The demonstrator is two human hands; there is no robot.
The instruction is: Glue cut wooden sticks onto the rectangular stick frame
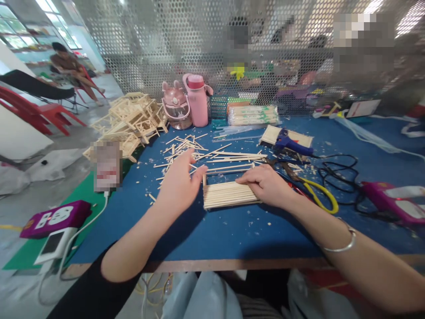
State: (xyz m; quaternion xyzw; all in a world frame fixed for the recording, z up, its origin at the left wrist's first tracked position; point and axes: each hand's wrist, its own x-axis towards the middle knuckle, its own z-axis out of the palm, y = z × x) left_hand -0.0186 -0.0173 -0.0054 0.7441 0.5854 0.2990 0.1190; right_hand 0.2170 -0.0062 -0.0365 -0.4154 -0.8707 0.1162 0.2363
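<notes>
A flat panel of glued wooden sticks [227,195] lies on the blue table [232,230] in front of me. My right hand [267,182] rests on the panel's right end, fingers curled down against the sticks. Just left of the panel my left hand [179,181] hovers with fingers stretched out and nothing in it. Loose wooden sticks [212,156] are scattered right behind both hands.
A heap of finished stick frames [133,119] sits at the back left, near two pink bottles [187,104]. A blue glue gun [292,144], yellow-handled cutters [318,195], black cables and a purple tool [392,199] lie to the right. A mesh screen stands behind; people sit beyond it.
</notes>
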